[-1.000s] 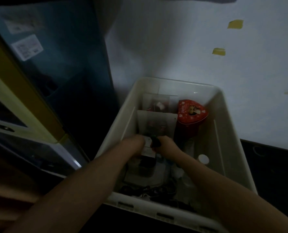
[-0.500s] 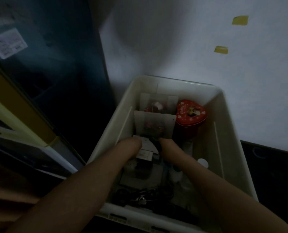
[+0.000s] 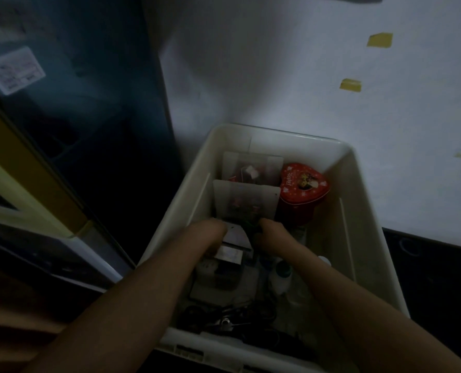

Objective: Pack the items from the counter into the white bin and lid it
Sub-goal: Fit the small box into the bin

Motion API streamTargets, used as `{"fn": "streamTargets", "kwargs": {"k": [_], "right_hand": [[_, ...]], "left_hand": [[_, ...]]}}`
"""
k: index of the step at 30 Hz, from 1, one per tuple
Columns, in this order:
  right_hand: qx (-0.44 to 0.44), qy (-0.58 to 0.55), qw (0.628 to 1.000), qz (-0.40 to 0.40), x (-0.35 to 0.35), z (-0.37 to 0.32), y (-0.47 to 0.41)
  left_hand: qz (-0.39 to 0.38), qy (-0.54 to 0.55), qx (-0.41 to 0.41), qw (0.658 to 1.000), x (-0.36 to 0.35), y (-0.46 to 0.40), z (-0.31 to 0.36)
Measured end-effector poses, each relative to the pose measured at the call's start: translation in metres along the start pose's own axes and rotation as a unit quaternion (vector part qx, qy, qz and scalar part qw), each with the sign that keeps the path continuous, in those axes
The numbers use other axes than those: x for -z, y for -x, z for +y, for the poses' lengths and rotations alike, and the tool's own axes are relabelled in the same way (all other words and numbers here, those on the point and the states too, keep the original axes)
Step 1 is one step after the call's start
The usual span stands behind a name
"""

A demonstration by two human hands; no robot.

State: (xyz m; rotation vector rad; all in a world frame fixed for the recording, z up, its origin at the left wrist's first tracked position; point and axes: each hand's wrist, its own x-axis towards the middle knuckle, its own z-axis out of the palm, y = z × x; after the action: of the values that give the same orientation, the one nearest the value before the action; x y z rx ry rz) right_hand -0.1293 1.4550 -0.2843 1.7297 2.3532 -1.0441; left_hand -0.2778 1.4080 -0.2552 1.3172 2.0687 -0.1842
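Against a white wall point(image 3: 291, 76), on a dark counter point(image 3: 434, 278): white bin point(image 3: 364, 211), open-topped, no lid on it. Inside, toward the far end: red heart-shaped tin point(image 3: 303, 188) at right, just beside two pale upright card packets, the farther packet point(image 3: 251, 168) behind the nearer packet point(image 3: 245, 200). Mid-bin: left hand point(image 3: 210, 235) and right hand point(image 3: 271, 235), both reaching down close together, fingers turned away from the camera and hidden below the knuckles; grip of either hand cannot be told. Between the hands: small pale folded card or box point(image 3: 234, 238), touching or nearly touching both, contact not resolvable in the dim light. Below the hands: flat grey tray-like item point(image 3: 216, 289), partly hidden by the left forearm. Right of it: small white bottle point(image 3: 282, 278) and round white cap point(image 3: 325, 261) near the right wall, partly screened by the right forearm. Near end of bin: tangle of dark cables point(image 3: 229, 316) with a small metallic piece among them. Left of the bin: tall dark blue cabinet side point(image 3: 89, 130) bearing a white printed label point(image 3: 15, 70), with a yellow strip point(image 3: 30, 179) along its front edge. On the wall: two yellow tape scraps, upper tape scrap point(image 3: 380, 40) and lower tape scrap point(image 3: 350, 84).
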Motion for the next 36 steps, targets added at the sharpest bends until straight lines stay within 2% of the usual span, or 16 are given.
{"fn": "streamTargets", "kwargs": {"k": [3,5,10,15,18,20,23,24,30,36], "right_hand": [[-0.044,-0.083,0.995,-0.031,0.007,-0.002,-0.01],[-0.071,-0.119,0.989,-0.058,0.01,-0.003,-0.017],[-0.13,-0.172,0.971,-0.108,0.008,-0.005,-0.034],[-0.108,-0.179,0.972,-0.111,-0.004,-0.005,-0.047],[-0.098,-0.251,0.959,-0.09,-0.008,-0.007,-0.05],[-0.112,-0.337,0.931,-0.084,-0.011,-0.009,-0.05],[-0.158,-0.527,0.829,-0.1,-0.013,-0.009,-0.046],[-0.17,-0.553,0.81,-0.097,-0.012,-0.009,-0.045],[-0.179,-0.507,0.842,-0.035,-0.004,-0.017,-0.035],[-0.143,-0.437,0.885,-0.075,0.02,-0.02,-0.013]], "left_hand": [[0.041,0.027,-0.05,0.998,0.01,-0.003,0.003],[0.054,0.005,-0.074,0.996,0.011,-0.01,0.004],[0.015,-0.014,-0.06,0.998,0.004,-0.027,0.003],[-0.04,0.006,-0.061,0.997,-0.005,-0.04,0.005],[-0.031,0.003,-0.062,0.998,-0.008,-0.047,0.006],[-0.021,0.002,-0.065,0.998,-0.01,-0.051,0.007],[-0.014,-0.005,-0.072,0.997,-0.012,-0.055,0.009],[-0.012,-0.012,-0.071,0.997,-0.013,-0.055,0.009],[-0.008,-0.032,-0.069,0.997,-0.013,-0.051,0.011],[0.007,-0.053,-0.104,0.993,0.003,-0.034,0.022]]}}
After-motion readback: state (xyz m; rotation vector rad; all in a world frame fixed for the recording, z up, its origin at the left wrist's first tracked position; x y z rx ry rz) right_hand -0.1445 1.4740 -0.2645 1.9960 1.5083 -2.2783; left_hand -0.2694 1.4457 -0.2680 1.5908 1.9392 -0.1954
